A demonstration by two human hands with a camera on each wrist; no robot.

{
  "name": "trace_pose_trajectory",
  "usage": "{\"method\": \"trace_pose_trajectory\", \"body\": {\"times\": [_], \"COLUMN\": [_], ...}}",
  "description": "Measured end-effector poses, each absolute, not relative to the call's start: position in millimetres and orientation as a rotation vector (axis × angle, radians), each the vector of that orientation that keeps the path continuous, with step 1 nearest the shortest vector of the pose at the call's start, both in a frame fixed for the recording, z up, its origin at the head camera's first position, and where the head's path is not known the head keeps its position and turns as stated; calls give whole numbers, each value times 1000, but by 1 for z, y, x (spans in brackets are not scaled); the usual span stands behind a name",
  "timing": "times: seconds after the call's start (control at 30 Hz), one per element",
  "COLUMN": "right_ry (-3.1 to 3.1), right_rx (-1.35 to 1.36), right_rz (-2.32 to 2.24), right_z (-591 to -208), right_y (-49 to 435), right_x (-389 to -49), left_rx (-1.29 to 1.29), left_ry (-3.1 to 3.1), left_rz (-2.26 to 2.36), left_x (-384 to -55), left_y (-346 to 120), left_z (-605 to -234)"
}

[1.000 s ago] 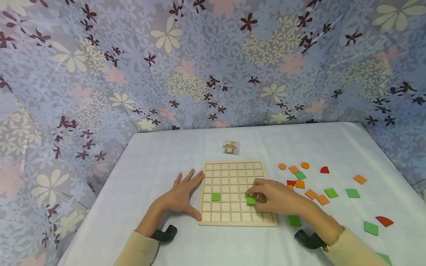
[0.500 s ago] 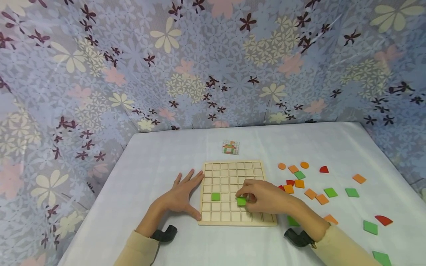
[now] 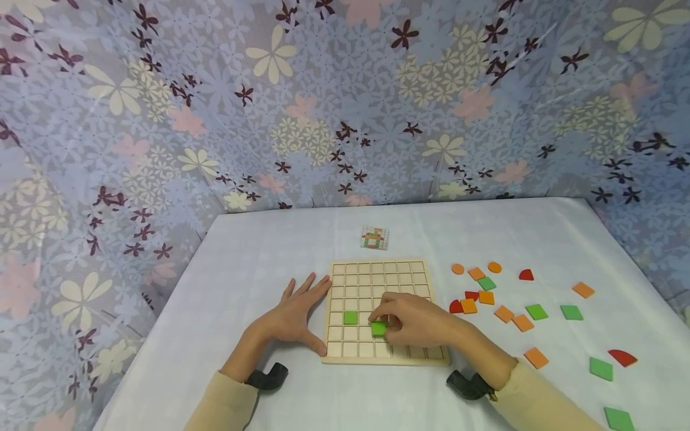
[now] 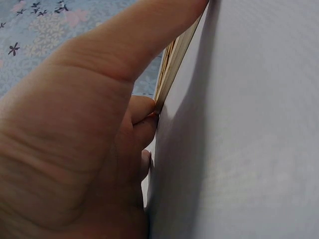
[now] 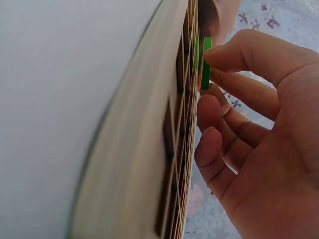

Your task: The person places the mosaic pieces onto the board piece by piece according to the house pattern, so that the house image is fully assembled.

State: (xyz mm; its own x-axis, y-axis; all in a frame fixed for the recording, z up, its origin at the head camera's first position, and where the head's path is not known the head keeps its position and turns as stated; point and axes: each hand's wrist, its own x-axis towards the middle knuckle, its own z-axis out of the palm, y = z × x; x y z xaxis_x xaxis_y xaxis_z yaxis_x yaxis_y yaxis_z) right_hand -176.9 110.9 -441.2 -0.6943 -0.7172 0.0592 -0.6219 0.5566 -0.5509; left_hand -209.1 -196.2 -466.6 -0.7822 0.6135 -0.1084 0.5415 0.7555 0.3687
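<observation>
A wooden grid board (image 3: 358, 279) lies on the white-covered table. One green square tile (image 3: 350, 318) sits in a cell on its left side. My right hand (image 3: 417, 320) pinches another green square tile (image 3: 378, 328) over the lower middle of the board. In the right wrist view that held tile (image 5: 206, 62) stands slightly off the grid surface between thumb and finger. My left hand (image 3: 291, 317) rests with spread, straight fingers against the board's left edge. The left wrist view shows its thumb (image 4: 124, 45) along the board's side.
A small pattern card (image 3: 374, 238) lies behind the board. Several loose tiles are scattered to the right, among them an orange square (image 3: 536, 358), a green square (image 3: 601, 369), a red quarter-circle (image 3: 622, 358) and an orange disc (image 3: 494, 267). A floral cloth (image 3: 345, 120) hangs behind the table.
My right hand has moved left across the board, carrying the pinched green tile from the right part to the lower middle. The left hand has stayed in place.
</observation>
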Motion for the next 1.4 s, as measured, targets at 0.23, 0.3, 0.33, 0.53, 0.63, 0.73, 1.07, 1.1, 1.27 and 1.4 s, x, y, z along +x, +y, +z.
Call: {"method": "trace_pose_trajectory", "body": {"times": [0.23, 0.3, 0.33, 0.53, 0.63, 0.73, 1.07, 1.1, 1.27, 1.4], "right_ry": [2596, 2598, 2601, 2603, 2594, 2592, 2618, 2619, 2620, 2625], "right_rx": [-1136, -1133, -1133, -1143, -1148, -1159, -1156, -1154, -1157, -1165], "right_rz": [-830, -830, -833, -839, -836, -832, -829, -833, -844, -840], "right_z": [-442, -442, -442, -443, -442, -441, -444, -445, -446, -447], "right_y": [99, 96, 95, 86, 82, 77, 63, 62, 61, 60], "right_x": [-176, -176, -176, -177, -176, -176, -177, -177, -177, -177], "left_rx": [895, 893, 899, 925, 914, 910, 911, 911, 903, 911], "left_ry": [2722, 2725, 2728, 2744, 2744, 2743, 2735, 2737, 2737, 2737], "left_rz": [441, 438, 438, 442, 441, 439, 437, 433, 430, 439], "left_x": [-208, -208, -208, -210, -209, -210, -210, -210, -209, -209], "left_y": [-195, -196, -196, -197, -197, -196, -196, -196, -196, -196], "left_z": [-467, -467, -467, -467, -467, -467, -466, -466, -465, -466]}}
